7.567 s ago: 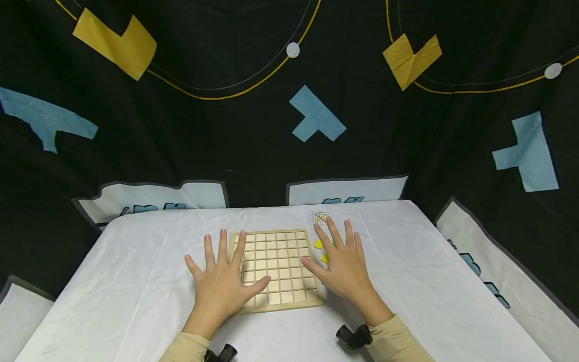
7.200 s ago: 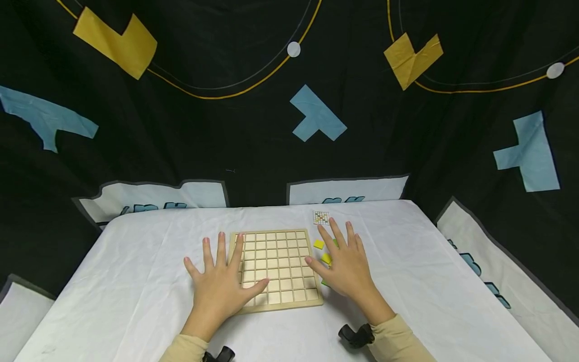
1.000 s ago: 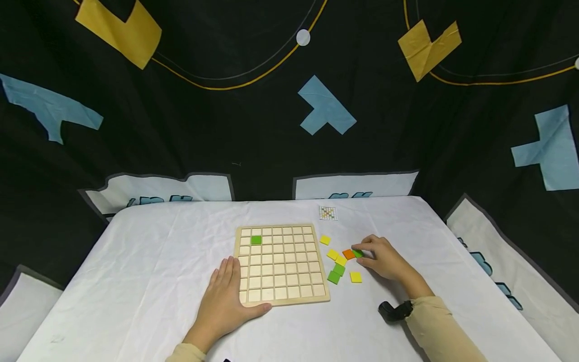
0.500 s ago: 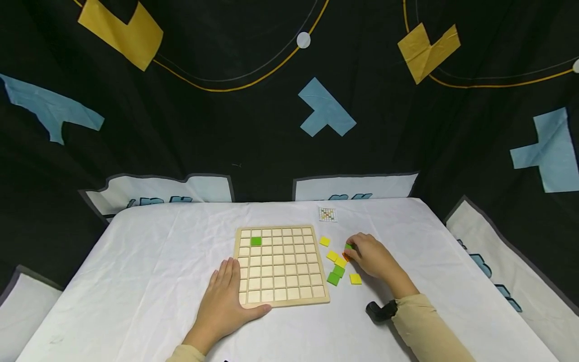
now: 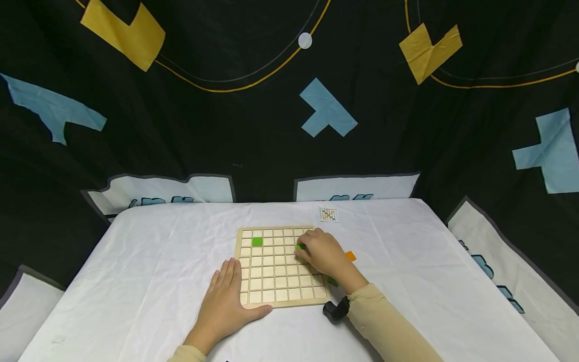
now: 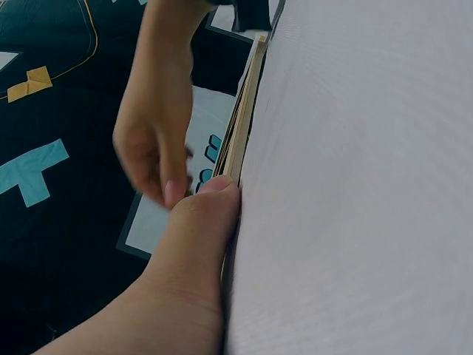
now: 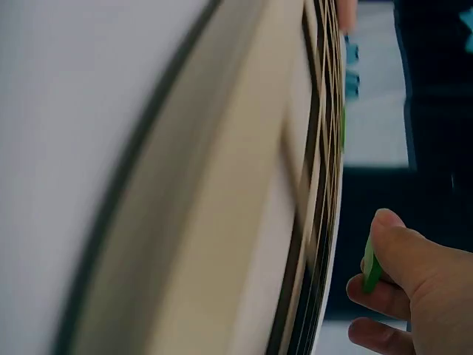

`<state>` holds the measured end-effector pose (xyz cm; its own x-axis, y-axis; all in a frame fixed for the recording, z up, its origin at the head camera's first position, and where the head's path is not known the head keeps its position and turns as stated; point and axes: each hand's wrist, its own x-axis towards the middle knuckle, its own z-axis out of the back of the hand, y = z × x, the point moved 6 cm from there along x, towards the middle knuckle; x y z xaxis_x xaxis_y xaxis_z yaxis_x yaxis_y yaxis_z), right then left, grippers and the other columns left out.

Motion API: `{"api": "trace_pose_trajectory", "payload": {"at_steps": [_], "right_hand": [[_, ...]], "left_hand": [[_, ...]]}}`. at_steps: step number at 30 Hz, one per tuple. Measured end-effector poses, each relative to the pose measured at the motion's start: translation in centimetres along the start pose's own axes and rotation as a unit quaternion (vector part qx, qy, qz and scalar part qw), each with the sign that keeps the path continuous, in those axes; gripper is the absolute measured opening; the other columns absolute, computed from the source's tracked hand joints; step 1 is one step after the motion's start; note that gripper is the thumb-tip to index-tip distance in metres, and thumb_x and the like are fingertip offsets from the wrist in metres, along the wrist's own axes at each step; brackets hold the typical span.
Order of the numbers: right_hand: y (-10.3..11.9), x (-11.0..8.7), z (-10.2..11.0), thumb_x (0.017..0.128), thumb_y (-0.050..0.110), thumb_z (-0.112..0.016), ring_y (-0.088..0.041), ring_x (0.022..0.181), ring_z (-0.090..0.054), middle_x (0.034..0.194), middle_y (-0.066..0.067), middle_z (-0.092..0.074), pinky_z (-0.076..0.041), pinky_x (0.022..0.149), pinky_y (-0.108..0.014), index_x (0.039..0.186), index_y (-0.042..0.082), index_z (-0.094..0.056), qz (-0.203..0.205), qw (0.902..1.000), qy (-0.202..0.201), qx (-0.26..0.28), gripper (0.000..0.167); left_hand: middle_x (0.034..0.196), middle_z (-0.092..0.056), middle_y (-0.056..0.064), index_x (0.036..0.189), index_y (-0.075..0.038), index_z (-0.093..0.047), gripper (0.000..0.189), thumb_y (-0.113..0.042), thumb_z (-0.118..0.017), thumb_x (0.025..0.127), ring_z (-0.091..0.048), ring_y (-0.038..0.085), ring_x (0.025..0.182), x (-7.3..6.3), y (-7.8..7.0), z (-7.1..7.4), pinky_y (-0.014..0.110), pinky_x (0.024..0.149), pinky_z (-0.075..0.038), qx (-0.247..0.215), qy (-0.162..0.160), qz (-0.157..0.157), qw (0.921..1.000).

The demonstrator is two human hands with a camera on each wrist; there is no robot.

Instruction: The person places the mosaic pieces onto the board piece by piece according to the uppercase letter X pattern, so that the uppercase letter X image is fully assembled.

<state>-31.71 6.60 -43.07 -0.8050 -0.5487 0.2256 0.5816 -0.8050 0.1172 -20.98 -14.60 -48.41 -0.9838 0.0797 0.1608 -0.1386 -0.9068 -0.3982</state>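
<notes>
A square wooden grid board lies on the white-covered table, with one green tile in a cell near its far left corner. My left hand rests against the board's left side, fingers straight and thumb stretched along the near edge; in the left wrist view the thumb touches the board's side. Over the right part of the board, my right hand pinches another green tile between thumb and fingers. The right wrist view shows this held tile edge-on, above the grid.
Right of the board lie an orange tile and a partly covered green tile; the right hand and forearm hide other loose tiles. A small printed grid card lies behind them. A black patterned curtain stands behind the table.
Earlier both hands hovered spread over a bare board; one green tile now sits in it. The right hand has picked up a second green tile and moved left over the board. Left hand stays still lately.
</notes>
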Motion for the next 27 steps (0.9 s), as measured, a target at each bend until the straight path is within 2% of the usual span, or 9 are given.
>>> {"api": "trace_pose_trajectory", "payload": {"at_steps": [5, 11, 14, 16, 24, 27], "right_hand": [[3.6, 1.8, -0.9, 0.095, 0.041, -0.065, -0.013, 0.092, -0.061, 0.101, 0.006, -0.070, -0.055, 0.079, -0.032, 0.106, 0.020, -0.073, 0.038, 0.9992, 0.010, -0.003, 0.025], [5.9, 3.4, -2.2, 0.095, 0.043, -0.063, -0.017, 0.102, -0.063, 0.108, 0.006, -0.068, -0.057, 0.086, -0.037, 0.110, 0.022, -0.072, 0.040, 0.9990, 0.022, -0.004, 0.027], [6.2, 3.8, -2.7, 0.096, 0.044, -0.062, -0.018, 0.104, -0.062, 0.112, 0.006, -0.067, -0.058, 0.087, -0.037, 0.113, 0.023, -0.073, 0.031, 0.9993, 0.020, -0.012, 0.029], [6.2, 3.9, -3.0, 0.096, 0.044, -0.061, -0.016, 0.101, -0.061, 0.112, 0.006, -0.066, -0.058, 0.084, -0.035, 0.114, 0.024, -0.073, 0.023, 0.9994, 0.018, -0.016, 0.029], [6.1, 4.0, -3.3, 0.095, 0.041, -0.064, -0.014, 0.097, -0.062, 0.107, 0.006, -0.066, -0.056, 0.082, -0.030, 0.111, 0.023, -0.074, 0.013, 0.9997, 0.021, 0.007, 0.026], [6.1, 4.2, -3.3, 0.094, 0.041, -0.066, -0.013, 0.092, -0.060, 0.105, 0.006, -0.067, -0.055, 0.077, -0.028, 0.112, 0.024, -0.074, 0.012, 0.9996, 0.022, 0.012, 0.026]], "left_hand": [[0.162, -0.021, 0.026, 0.153, 0.010, -0.023, 0.138, -0.092, -0.056, 0.066, -0.019, 0.040, 0.152, 0.0, 0.0, 0.0, 0.055, 0.124, -0.017, 0.000, -0.004, -0.003, 1.0000], [0.161, -0.023, 0.026, 0.153, 0.010, -0.024, 0.137, -0.091, -0.057, 0.066, -0.021, 0.039, 0.152, 0.0, 0.1, 0.0, 0.053, 0.124, -0.017, 0.003, -0.011, -0.006, 0.9999], [0.161, -0.024, 0.026, 0.153, 0.010, -0.024, 0.137, -0.091, -0.057, 0.066, -0.021, 0.039, 0.152, 0.0, 0.1, 0.0, 0.053, 0.124, -0.018, 0.004, -0.012, -0.007, 0.9999], [0.161, -0.024, 0.026, 0.152, 0.010, -0.024, 0.137, -0.091, -0.057, 0.066, -0.021, 0.039, 0.152, 0.0, 0.0, 0.0, 0.053, 0.124, -0.018, 0.005, -0.011, -0.007, 0.9999], [0.162, -0.023, 0.026, 0.153, 0.010, -0.023, 0.137, -0.091, -0.057, 0.066, -0.020, 0.040, 0.152, 0.0, 0.0, -0.1, 0.053, 0.124, -0.017, 0.007, -0.004, -0.004, 1.0000], [0.162, -0.022, 0.025, 0.153, 0.009, -0.023, 0.137, -0.091, -0.057, 0.066, -0.020, 0.039, 0.152, 0.0, 0.1, -0.1, 0.053, 0.124, -0.016, 0.008, -0.004, -0.003, 1.0000]]}}
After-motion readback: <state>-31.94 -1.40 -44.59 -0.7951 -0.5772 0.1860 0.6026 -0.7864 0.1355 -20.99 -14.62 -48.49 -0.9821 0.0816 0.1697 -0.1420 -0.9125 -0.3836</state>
